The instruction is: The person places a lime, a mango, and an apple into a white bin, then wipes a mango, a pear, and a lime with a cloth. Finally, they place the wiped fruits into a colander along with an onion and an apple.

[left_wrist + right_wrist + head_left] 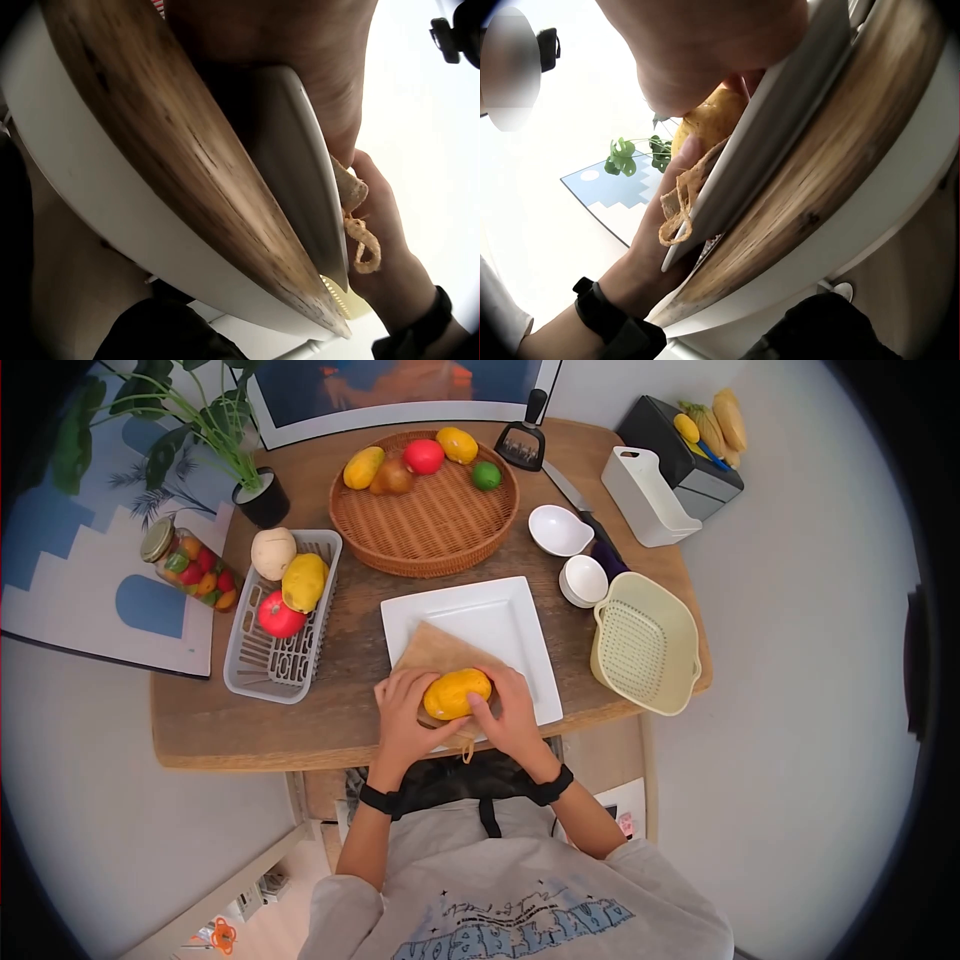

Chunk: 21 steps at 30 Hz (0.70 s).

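Note:
In the head view a yellow mango [456, 694] is between my two hands, above a tan cloth [440, 648] on a square white plate [520, 622]. My left hand [402, 717] holds its left side, the thumb curving below it. From the other side my right hand [516, 717] grips it, thumb laid on the mango's front. The right wrist view shows the mango [709, 121] partly covered by a hand. A cord loop [676, 229] of the cloth hangs over the plate's near edge. In the left wrist view the mango is hidden.
A grey basket [262, 678] with fruit and a jar [195, 568] stand left. Behind the plate sits a wicker tray [425, 525] of fruit. White bowls [583, 580], a knife [568, 488] and a pale yellow basket [645, 640] lie right. The table edge [300, 758] is close to me.

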Tool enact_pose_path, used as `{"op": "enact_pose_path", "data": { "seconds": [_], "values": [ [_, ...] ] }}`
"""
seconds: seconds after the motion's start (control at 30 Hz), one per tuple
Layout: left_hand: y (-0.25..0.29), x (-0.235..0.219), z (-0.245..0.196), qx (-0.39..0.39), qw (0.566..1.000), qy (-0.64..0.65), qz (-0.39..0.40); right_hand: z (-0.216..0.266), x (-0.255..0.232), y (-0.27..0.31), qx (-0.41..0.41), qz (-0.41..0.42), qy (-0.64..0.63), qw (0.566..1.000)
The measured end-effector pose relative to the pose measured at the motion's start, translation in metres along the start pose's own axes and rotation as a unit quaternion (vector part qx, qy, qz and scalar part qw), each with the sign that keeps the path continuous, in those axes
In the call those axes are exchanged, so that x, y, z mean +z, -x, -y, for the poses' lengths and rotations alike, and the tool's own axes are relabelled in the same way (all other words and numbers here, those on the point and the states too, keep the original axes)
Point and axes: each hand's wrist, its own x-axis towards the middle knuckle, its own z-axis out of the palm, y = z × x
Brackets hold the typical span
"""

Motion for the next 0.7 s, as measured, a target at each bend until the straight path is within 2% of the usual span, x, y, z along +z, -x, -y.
{"op": "enact_pose_path", "data": {
  "seconds": [0.23,0.33,0.63,0.7],
  "values": [
    [0.002,0.0,0.006,0.026,0.999,-0.018,0.013,0.004,0.0,0.0,-0.02,-0.016,0.003,1.0],
    [0.0,-0.002,-0.001,-0.003,1.0,0.002,-0.001,0.002,0.0,0.001,-0.018,-0.01,0.004,1.0],
    [0.004,0.001,0.009,0.03,0.999,-0.023,0.018,0.0,-0.001,0.001,-0.037,-0.01,0.013,0.999],
    [0.003,-0.002,0.002,0.008,1.0,-0.007,0.014,0.001,-0.001,0.003,-0.027,-0.01,0.012,1.0]
  ]
}}
